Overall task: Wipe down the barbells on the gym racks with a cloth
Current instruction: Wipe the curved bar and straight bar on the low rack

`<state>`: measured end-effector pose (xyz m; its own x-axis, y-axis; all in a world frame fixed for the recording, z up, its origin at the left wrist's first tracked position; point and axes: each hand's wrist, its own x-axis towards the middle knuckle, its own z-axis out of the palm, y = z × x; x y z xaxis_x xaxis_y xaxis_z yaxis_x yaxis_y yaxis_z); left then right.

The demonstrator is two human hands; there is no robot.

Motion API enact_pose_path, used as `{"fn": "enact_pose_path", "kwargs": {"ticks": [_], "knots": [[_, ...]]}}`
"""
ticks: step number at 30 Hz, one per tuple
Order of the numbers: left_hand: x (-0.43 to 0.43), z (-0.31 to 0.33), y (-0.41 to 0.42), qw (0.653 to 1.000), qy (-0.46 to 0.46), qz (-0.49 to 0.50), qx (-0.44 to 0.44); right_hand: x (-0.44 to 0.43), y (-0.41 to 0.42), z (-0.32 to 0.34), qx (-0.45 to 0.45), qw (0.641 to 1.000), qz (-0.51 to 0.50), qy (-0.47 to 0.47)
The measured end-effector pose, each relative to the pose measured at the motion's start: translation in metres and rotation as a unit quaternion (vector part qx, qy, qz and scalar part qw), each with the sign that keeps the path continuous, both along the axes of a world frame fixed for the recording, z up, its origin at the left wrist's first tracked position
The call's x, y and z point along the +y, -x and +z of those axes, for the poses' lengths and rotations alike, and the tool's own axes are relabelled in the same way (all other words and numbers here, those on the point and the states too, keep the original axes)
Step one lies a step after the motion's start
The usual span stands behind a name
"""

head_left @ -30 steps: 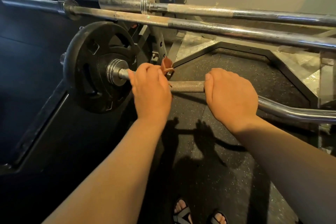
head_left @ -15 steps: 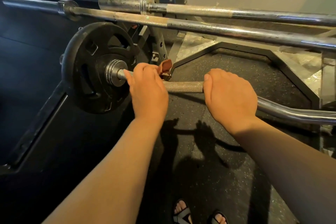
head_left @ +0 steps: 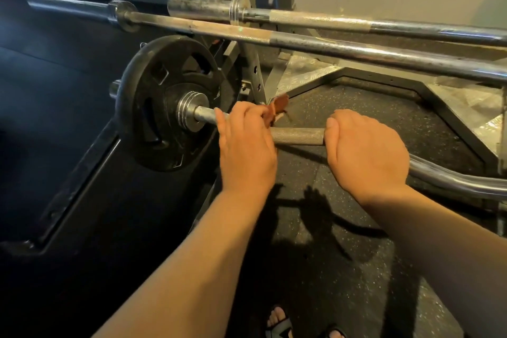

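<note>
A curl bar [head_left: 297, 136] with a knurled grip runs across the middle, low in front of me. My left hand [head_left: 247, 145] grips it beside the collar, with a reddish-brown cloth [head_left: 278, 107] wrapped under the fingers; only a corner of the cloth sticks out. My right hand [head_left: 365, 153] grips the bar further right, where it bends. A black weight plate [head_left: 164, 101] sits on the bar's left end. Two straight barbells, the nearer one [head_left: 343, 51] and the farther one [head_left: 329, 20], lie on the rack above.
A grey rack upright [head_left: 255, 74] stands behind the curl bar. Diamond-plate metal framing [head_left: 466, 107] borders the speckled rubber floor [head_left: 343, 269]. A dark padded panel [head_left: 55, 145] lies at left. My sandalled feet [head_left: 279, 324] show at the bottom edge.
My left hand with the cloth has slid left along the bar, toward the collar and plate. My right hand has kept its grip in the same spot.
</note>
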<state>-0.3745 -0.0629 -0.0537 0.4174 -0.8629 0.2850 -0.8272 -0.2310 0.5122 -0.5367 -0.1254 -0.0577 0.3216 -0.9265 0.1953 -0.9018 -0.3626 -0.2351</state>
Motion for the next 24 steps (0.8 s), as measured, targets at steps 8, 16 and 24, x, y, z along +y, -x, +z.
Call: {"fn": "enact_pose_path", "kwargs": {"ticks": [8, 16, 24], "knots": [[-0.004, -0.008, 0.042, 0.993, -0.01, -0.119, -0.014, 0.002, 0.0, -0.001, 0.011, 1.0, -0.001, 0.002], [0.0, -0.006, -0.027, 0.99, 0.039, 0.071, 0.113, 0.002, 0.001, 0.001, 0.008, 1.0, 0.011, -0.004], [0.011, -0.002, -0.007, 0.991, -0.008, -0.122, 0.048, 0.003, 0.0, 0.004, 0.01, 1.0, -0.001, 0.001]]}}
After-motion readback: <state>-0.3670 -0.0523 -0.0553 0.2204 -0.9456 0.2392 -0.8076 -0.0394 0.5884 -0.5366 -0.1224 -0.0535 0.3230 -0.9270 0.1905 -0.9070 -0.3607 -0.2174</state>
